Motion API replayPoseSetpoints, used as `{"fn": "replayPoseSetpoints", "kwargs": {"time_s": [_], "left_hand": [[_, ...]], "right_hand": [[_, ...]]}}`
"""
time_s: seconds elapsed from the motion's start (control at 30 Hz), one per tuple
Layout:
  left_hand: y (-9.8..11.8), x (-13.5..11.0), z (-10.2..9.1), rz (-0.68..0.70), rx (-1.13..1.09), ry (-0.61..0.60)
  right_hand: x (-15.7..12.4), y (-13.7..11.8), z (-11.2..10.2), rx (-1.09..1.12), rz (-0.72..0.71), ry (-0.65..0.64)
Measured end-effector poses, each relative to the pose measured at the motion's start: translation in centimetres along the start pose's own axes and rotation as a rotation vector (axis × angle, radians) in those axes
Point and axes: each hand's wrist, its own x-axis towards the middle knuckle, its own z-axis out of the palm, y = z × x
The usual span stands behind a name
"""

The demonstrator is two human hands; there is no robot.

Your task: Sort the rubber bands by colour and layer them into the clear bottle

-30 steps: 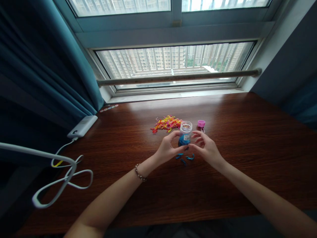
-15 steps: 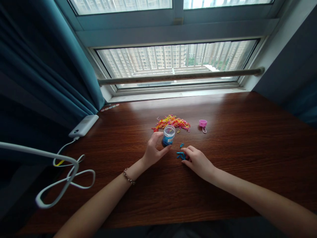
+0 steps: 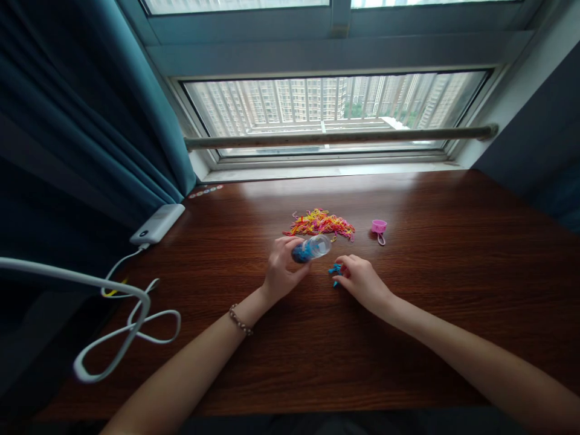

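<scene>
My left hand (image 3: 281, 270) is wrapped round a small clear plastic jar (image 3: 312, 248) that holds blue clips; the jar is tilted on its side with its open mouth pointing right. My right hand (image 3: 361, 281) rests on the wooden table (image 3: 408, 338) just right of the jar, its fingers pinched on a few blue clips (image 3: 335, 269) lying there. Behind both hands sits a loose heap of red, yellow and pink clips (image 3: 321, 224). A pink lid (image 3: 379, 228) lies to the right of that heap.
A white power bank (image 3: 157, 223) with a looping white cable (image 3: 136, 308) lies at the table's left edge beside a teal curtain (image 3: 90, 121). A window with a metal rail (image 3: 339, 138) runs along the table's far edge.
The jar was upright between both hands; my left hand has carried it left and tipped it sideways. My right hand dropped to the table and closed on the blue clips.
</scene>
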Motion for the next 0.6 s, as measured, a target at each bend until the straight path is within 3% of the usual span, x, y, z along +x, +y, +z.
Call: {"fn": "replayPoseSetpoints", "kwargs": {"time_s": [0.1, 0.23, 0.37, 0.6], "left_hand": [[-0.3, -0.1, 0.2, -0.05, -0.006, -0.001], [-0.3, -0.1, 0.3, -0.078, -0.027, 0.001], [-0.2, -0.1, 0.3, -0.074, -0.031, -0.003], [-0.2, -0.2, 0.3, -0.043, 0.01, -0.009]], "right_hand": [[0.6, 0.9, -1.2, 0.055, -0.135, -0.022], [1.6, 2.0, -2.5, 0.051, -0.302, -0.202], [2.1, 2.2, -2.0, 0.047, -0.354, -0.309], [2.8, 1.5, -1.0, -0.033, -0.396, -0.328]]}}
